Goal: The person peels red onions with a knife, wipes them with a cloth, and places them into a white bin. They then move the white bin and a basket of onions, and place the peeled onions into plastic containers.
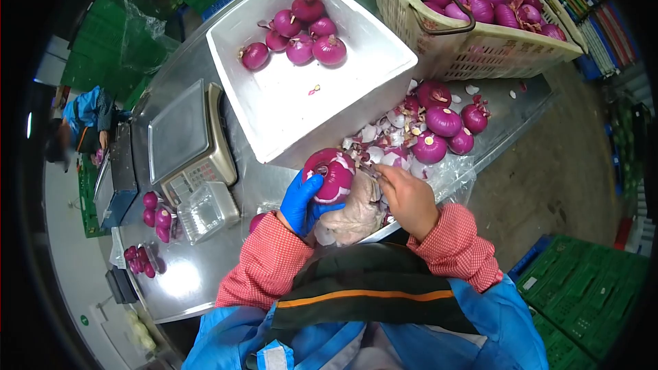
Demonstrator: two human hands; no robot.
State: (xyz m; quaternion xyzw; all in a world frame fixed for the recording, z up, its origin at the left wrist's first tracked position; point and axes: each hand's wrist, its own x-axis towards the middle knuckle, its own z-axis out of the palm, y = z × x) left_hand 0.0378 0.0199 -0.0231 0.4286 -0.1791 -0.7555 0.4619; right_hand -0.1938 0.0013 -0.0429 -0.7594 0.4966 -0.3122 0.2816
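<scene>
My left hand [299,204], in a blue glove, is wrapped round a large red onion [336,177] whose skin is partly peeled, with pale patches showing. Just right of that onion is my bare right hand [411,199], its fingers pinched together toward the onion; what they hold, if anything, is too small to make out. Under and between the hands lies a crumpled beige cloth or glove [358,214]. Onion peelings [394,130] are heaped beyond my right hand, beside several whole red onions [443,121].
A white foam box [274,120] with several red onions stands ahead. At the back right is a cream basket [473,55] full of onions. A scale [179,130], a clear plastic tray [205,212] and packed onions [140,260] are on the left. Another person [86,113] works far left.
</scene>
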